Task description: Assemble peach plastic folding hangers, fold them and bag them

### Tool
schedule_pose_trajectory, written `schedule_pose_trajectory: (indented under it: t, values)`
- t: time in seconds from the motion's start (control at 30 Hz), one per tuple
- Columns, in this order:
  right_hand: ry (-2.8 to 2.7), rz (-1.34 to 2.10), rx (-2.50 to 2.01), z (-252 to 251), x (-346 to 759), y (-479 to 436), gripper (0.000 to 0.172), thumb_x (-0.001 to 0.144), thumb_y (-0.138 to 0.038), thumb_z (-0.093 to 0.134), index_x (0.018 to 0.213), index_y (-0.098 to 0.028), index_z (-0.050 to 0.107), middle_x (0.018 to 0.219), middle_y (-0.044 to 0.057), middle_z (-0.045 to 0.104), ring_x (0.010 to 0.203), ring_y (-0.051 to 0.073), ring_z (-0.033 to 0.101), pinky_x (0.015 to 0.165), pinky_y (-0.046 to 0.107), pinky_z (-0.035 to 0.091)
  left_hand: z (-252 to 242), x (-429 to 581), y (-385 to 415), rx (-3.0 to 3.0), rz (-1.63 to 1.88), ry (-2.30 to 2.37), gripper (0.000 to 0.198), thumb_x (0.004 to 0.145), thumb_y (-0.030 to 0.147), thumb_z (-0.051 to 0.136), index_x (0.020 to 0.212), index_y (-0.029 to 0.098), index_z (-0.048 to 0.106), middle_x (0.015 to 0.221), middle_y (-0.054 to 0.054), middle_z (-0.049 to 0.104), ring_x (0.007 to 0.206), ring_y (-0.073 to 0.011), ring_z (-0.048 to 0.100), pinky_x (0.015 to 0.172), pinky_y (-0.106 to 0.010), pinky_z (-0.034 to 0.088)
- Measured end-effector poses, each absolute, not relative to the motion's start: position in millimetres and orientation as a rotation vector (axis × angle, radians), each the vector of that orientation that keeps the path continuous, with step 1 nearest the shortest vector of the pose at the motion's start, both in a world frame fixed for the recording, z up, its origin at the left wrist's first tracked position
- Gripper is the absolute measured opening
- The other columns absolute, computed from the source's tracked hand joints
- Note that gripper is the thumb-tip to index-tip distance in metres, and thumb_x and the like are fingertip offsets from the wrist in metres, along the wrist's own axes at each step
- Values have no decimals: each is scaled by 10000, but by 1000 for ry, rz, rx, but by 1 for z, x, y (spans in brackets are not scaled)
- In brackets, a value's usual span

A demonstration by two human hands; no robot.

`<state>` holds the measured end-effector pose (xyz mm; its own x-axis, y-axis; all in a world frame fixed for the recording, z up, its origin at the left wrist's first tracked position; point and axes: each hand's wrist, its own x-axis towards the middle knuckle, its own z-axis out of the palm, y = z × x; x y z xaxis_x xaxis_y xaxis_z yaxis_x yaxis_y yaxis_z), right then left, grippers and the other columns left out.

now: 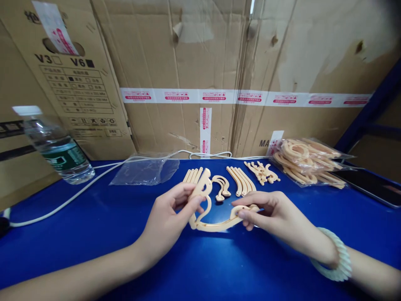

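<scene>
Both hands hold one cream wooden cut-out assembly (210, 220) just above the blue table (94, 225). My left hand (171, 217) pinches its upright curved end between thumb and fingers. My right hand (269, 213) pinches the other end of the long curved strip. Behind them on the table lie sorted groups of the same cream pieces: straight slats (191, 175), hooked pieces (222, 186), curved strips (240, 180) and small branched pieces (262, 172).
A clear bag of more cream pieces (305, 161) lies at the back right, beside a dark tablet (371, 184). An empty plastic bag (145, 170), a white cable (75, 194) and a water bottle (58, 148) are on the left. Cardboard boxes (188, 62) wall off the back.
</scene>
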<state>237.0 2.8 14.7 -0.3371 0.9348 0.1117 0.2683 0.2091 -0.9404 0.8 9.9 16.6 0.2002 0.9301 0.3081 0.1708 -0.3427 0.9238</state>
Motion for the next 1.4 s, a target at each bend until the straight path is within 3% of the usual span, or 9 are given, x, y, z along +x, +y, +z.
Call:
schedule_pose_trajectory:
  t: [0.17,0.37,0.5,0.7,0.87,0.97,1.1,1.4]
  values:
    - [-1929,1019,-1210,18,242,6,306,897,-455,577,848,-164,658,800,28,620,652,118,557,569,223,484,15,-2,16,1587,1314,1046,165,931,302,547,1001,164,604,897,-26,693,669,-128,655,625,-229,539]
    - [-1834,824,-1229,19,244,7,301,910,-465,552,807,-183,577,745,3,561,683,133,496,605,247,425,13,-3,19,1637,1301,1057,198,956,319,501,1014,150,585,873,-33,670,658,-129,598,625,-251,509]
    - [-1658,1062,-1108,19,244,10,307,858,-464,638,795,-187,523,681,-28,530,612,107,515,587,242,471,12,-2,16,1713,1193,1081,225,956,357,504,997,159,602,835,-24,663,667,-131,554,615,-244,462]
    - [-1536,1356,-920,13,238,10,342,755,-341,779,758,-185,475,784,-11,609,670,121,660,675,280,575,13,0,7,1808,904,906,214,911,368,549,982,176,612,786,2,615,713,-145,545,654,-247,418]
    - [-1577,1259,-829,9,235,6,283,763,-255,775,719,-181,506,784,-1,639,690,118,657,665,259,565,13,0,10,1821,710,768,334,953,445,424,949,167,608,728,14,532,672,-136,456,630,-251,359]
    - [-1621,1229,-775,7,232,3,274,761,-204,767,686,-181,504,785,8,651,694,113,647,654,245,549,12,2,12,1765,695,770,281,941,424,464,857,169,549,753,23,501,671,-121,433,616,-232,350]
    - [-1657,1178,-733,1,229,0,265,759,-191,764,679,-185,511,797,22,659,697,116,632,642,243,534,13,6,9,1750,574,798,211,914,372,510,983,173,516,738,37,480,589,-103,410,538,-219,324]
    - [-2029,757,-722,10,231,-8,116,902,-212,608,805,-186,665,796,51,689,717,149,640,675,277,525,13,9,1,2053,482,867,256,978,330,424,952,168,621,612,59,426,524,-95,341,487,-216,255]
